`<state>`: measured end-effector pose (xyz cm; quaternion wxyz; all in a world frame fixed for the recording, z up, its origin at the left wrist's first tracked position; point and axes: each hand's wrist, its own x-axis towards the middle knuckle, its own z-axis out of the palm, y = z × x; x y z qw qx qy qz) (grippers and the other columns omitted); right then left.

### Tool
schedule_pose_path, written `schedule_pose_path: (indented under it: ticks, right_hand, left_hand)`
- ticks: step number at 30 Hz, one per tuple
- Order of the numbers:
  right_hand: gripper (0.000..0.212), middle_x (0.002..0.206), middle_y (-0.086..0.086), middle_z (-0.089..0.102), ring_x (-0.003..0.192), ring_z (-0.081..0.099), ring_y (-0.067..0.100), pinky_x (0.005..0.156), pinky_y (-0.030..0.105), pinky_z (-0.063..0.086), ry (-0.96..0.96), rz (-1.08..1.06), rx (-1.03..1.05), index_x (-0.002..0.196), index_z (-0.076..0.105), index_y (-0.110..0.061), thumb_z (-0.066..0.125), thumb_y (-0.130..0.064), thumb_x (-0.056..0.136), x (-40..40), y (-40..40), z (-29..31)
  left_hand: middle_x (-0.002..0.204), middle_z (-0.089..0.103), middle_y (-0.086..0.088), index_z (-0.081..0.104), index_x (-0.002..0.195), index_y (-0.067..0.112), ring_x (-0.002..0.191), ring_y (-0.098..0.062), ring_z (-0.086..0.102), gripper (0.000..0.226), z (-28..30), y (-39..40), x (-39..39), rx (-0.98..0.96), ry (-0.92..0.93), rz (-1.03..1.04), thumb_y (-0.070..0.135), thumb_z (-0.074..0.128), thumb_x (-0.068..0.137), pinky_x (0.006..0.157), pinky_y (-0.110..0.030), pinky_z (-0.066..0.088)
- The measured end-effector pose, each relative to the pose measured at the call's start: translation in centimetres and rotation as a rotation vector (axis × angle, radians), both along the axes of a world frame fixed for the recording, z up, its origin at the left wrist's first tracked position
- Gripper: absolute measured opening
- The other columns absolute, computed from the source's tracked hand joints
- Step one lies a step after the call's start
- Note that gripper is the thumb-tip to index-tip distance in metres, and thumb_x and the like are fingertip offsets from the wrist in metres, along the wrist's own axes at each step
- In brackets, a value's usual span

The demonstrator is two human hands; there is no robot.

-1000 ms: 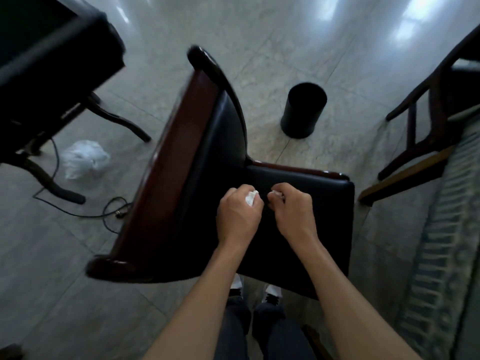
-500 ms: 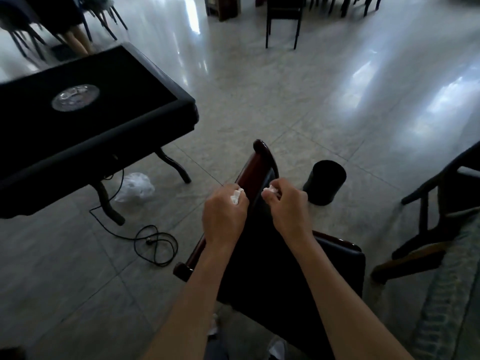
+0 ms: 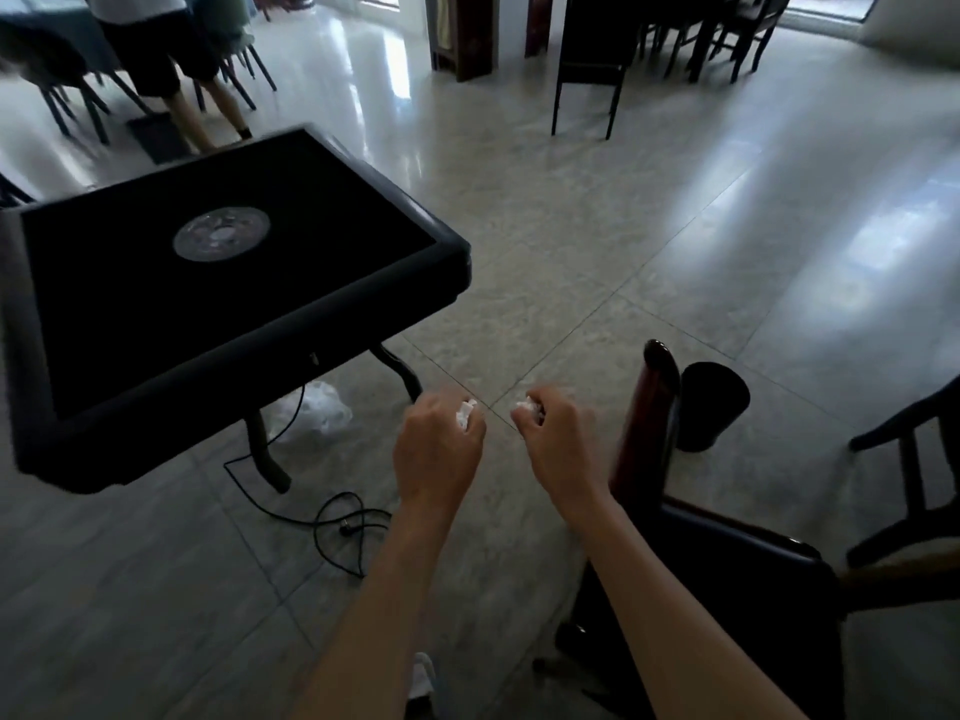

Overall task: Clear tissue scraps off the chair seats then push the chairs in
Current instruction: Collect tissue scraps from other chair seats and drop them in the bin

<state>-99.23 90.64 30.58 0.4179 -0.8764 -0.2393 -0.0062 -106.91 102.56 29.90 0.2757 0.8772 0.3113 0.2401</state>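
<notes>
My left hand [image 3: 439,449] is curled round a white tissue scrap [image 3: 464,413] that sticks out at the top of the fist. My right hand [image 3: 561,441] grips another white tissue scrap [image 3: 525,406]. Both hands hover above the floor, left of the dark wooden chair [image 3: 655,402] with a black padded seat [image 3: 737,589]. The chair stands at the lower right, its back edge-on to me. No scraps show on the visible part of the seat. A black square table [image 3: 234,272] stands at the left.
A black waste bin [image 3: 712,405] stands on the floor just behind the chair back. A white plastic bag [image 3: 317,413] and a black cable [image 3: 337,517] lie under the table. Another dark chair [image 3: 914,459] is at the right edge. A person [image 3: 171,59] stands at the far left.
Both hands have lifted off the seat with the scraps and moved left of the chair. The view has swung up and left, showing more of the table and room.
</notes>
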Motion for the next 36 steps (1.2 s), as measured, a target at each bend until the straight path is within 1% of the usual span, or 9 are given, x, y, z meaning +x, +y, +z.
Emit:
schedule_pose_path:
  ticks: [7,12,16,21,24,26,30,33,36]
  right_hand:
    - [0.016,0.068,0.003,0.060,0.061,0.056,0.017,0.053,0.034,0.043,-0.038,-0.040,-0.038,0.079,0.061,-0.010,0.063,-0.020,0.091,-1.3,9.6,0.4]
    - [0.021,0.059,-0.006,0.050,0.052,0.044,0.006,0.048,0.016,0.027,-0.053,-0.107,-0.052,0.072,0.054,-0.015,0.065,-0.016,0.089,0.6,13.2,0.5]
    - [0.009,0.069,0.003,0.064,0.061,0.058,0.015,0.055,0.026,0.040,-0.050,-0.153,-0.056,0.085,0.065,-0.008,0.068,-0.017,0.088,3.3,15.1,-0.1]
    - [0.016,0.069,0.005,0.064,0.063,0.060,0.020,0.057,0.034,0.046,0.005,-0.193,-0.074,0.082,0.064,-0.008,0.065,-0.021,0.091,9.2,17.0,-1.6]
    - [0.015,0.070,0.006,0.065,0.063,0.061,0.020,0.058,0.036,0.048,0.021,-0.220,-0.076,0.084,0.064,-0.007,0.065,-0.020,0.091,14.0,18.3,-2.7]
    - [0.014,0.072,0.007,0.067,0.064,0.061,0.021,0.058,0.033,0.047,0.044,-0.253,-0.076,0.087,0.066,-0.007,0.065,-0.021,0.091,17.5,18.9,-3.2]
    - [0.014,0.072,0.006,0.066,0.064,0.061,0.019,0.058,0.036,0.050,0.112,-0.292,-0.065,0.087,0.065,-0.008,0.064,-0.022,0.093,24.1,19.4,-3.4]
    - [0.016,0.069,0.006,0.063,0.062,0.058,0.020,0.053,0.033,0.040,0.116,-0.333,-0.079,0.082,0.063,-0.008,0.061,-0.020,0.093,28.6,19.1,-3.2]
    - [0.015,0.072,0.007,0.065,0.064,0.059,0.021,0.055,0.030,0.037,0.125,-0.400,-0.090,0.085,0.064,-0.008,0.061,-0.021,0.093,32.6,18.1,-3.0]
  left_hand:
    - [0.082,0.058,-0.004,0.063,0.082,0.014,0.073,-0.021,0.053,0.015,0.1,9.6,-0.3,-0.026,0.031,-0.090,0.024,0.056,0.090,0.060,-0.029,0.035]
    - [0.082,0.061,-0.002,0.064,0.083,0.015,0.075,-0.019,0.055,0.013,-0.1,13.0,1.8,-0.045,0.034,-0.123,0.022,0.057,0.090,0.060,-0.029,0.037]
    - [0.085,0.062,-0.003,0.068,0.092,0.015,0.080,-0.024,0.058,0.018,-0.6,14.7,5.3,-0.035,0.048,-0.156,0.028,0.056,0.091,0.065,-0.039,0.050]
    - [0.082,0.064,-0.001,0.067,0.087,0.016,0.075,-0.019,0.059,0.016,-1.8,17.2,11.5,0.028,0.035,-0.222,0.027,0.057,0.091,0.061,-0.035,0.048]
    - [0.074,0.054,0.006,0.067,0.085,0.016,0.068,-0.016,0.055,0.013,-2.7,18.8,16.6,0.055,0.020,-0.232,0.025,0.060,0.090,0.057,-0.029,0.040]
    - [0.075,0.048,0.010,0.068,0.089,0.017,0.067,-0.012,0.053,0.012,-3.2,19.5,20.4,0.063,0.033,-0.248,0.027,0.060,0.091,0.057,-0.028,0.041]
    - [0.076,0.048,0.012,0.069,0.091,0.018,0.067,-0.012,0.054,0.011,-3.5,20.0,28.2,0.077,0.063,-0.299,0.027,0.063,0.091,0.057,-0.026,0.040]
    - [0.078,0.056,0.007,0.069,0.094,0.017,0.069,-0.012,0.054,0.013,-3.3,19.2,33.2,0.059,0.084,-0.347,0.028,0.063,0.092,0.058,-0.024,0.037]
    - [0.088,0.069,-0.003,0.070,0.100,0.016,0.078,-0.018,0.062,0.017,-3.3,18.3,37.6,0.038,0.103,-0.432,0.028,0.060,0.094,0.064,-0.029,0.045]
